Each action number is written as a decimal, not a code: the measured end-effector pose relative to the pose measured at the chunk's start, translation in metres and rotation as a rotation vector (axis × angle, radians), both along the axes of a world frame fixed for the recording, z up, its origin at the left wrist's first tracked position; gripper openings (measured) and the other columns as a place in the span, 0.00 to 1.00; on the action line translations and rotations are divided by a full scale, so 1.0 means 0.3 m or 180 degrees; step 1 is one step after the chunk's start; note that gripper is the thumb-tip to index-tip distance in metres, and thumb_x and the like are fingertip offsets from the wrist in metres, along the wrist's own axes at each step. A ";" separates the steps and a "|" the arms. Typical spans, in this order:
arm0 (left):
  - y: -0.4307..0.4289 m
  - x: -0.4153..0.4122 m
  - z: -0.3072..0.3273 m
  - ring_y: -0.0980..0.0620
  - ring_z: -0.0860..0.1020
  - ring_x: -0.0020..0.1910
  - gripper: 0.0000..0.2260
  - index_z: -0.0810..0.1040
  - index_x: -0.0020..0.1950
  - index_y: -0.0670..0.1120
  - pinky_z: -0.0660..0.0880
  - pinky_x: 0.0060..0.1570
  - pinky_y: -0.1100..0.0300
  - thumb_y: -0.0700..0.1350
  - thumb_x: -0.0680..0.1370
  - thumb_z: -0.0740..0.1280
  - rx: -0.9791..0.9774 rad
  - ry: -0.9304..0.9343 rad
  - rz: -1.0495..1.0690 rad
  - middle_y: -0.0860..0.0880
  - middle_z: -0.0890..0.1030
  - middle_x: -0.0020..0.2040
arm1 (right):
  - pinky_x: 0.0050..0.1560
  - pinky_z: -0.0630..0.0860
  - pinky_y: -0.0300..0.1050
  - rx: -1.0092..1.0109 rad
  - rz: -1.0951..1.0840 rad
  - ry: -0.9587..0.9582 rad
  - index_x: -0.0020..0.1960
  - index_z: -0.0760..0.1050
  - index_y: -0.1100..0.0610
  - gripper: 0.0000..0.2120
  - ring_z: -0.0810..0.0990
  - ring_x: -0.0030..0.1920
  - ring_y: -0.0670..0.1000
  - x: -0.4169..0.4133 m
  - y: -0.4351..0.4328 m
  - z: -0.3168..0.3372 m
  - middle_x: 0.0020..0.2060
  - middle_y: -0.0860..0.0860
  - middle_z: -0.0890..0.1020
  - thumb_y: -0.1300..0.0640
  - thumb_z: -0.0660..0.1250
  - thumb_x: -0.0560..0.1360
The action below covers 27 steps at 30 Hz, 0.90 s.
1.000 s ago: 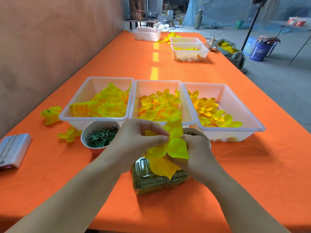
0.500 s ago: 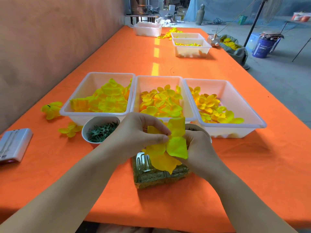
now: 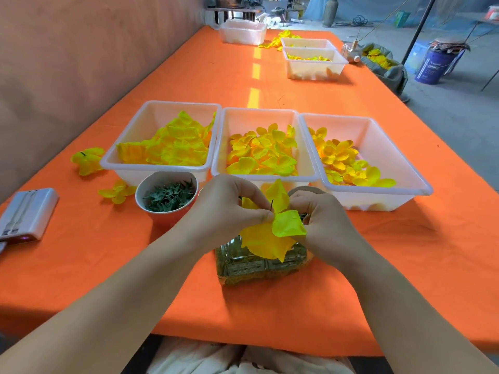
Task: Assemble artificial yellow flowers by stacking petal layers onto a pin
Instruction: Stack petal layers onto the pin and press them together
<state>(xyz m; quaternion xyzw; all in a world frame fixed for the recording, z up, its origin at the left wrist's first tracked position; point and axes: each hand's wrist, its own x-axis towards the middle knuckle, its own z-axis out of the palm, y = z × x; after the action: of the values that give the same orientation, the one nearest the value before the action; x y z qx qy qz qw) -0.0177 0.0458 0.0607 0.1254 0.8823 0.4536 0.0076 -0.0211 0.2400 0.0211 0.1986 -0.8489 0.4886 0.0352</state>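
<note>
In the head view, the left hand (image 3: 229,209) is pinching the yellow petal layer (image 3: 270,238) at its middle, thumb and forefinger closed on the fabric beside the pin (image 3: 272,205), which is poking up through the petals. The right hand (image 3: 321,220) is gripping the same layer from the right with curled fingers. The petals are hanging just above a glass block (image 3: 256,265) on the near part of the orange table (image 3: 405,252). Just beyond the hands, three white bins are sitting side by side, each holding yellow petals: the left bin (image 3: 159,168), the middle bin (image 3: 259,110) and the right bin (image 3: 378,190). A bowl (image 3: 167,195) of green pieces is standing left of the hands, with two loose flowers (image 3: 87,160) further left.
</note>
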 end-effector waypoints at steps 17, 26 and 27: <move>-0.009 -0.053 0.040 0.57 0.66 0.24 0.06 0.86 0.38 0.54 0.63 0.29 0.62 0.44 0.68 0.80 -0.0338 -0.0385 -0.0375 0.41 0.84 0.48 | 0.39 0.64 0.49 -0.0316 0.0085 -0.0644 0.37 0.82 0.65 0.05 0.67 0.37 0.53 -0.026 0.002 0.027 0.34 0.57 0.71 0.69 0.77 0.67; 0.009 -0.044 0.038 0.52 0.80 0.54 0.04 0.86 0.39 0.52 0.76 0.56 0.47 0.47 0.68 0.80 -0.0536 -0.0116 -0.0334 0.53 0.82 0.50 | 0.40 0.68 0.47 -0.0423 0.0245 -0.0645 0.37 0.85 0.50 0.07 0.69 0.37 0.48 -0.038 0.007 0.020 0.32 0.46 0.72 0.59 0.81 0.65; 0.008 -0.043 0.037 0.53 0.79 0.55 0.04 0.87 0.39 0.52 0.75 0.57 0.47 0.47 0.68 0.80 -0.0562 -0.0110 -0.0341 0.54 0.82 0.51 | 0.40 0.70 0.50 -0.0457 0.0283 -0.0676 0.39 0.86 0.49 0.06 0.70 0.37 0.49 -0.038 0.007 0.021 0.33 0.47 0.73 0.56 0.81 0.65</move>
<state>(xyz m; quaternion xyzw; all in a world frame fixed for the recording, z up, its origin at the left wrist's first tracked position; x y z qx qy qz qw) -0.0307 0.0483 0.0719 0.1634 0.9106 0.3752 0.0580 -0.0326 0.2420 0.0274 0.1802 -0.8010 0.5675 -0.0624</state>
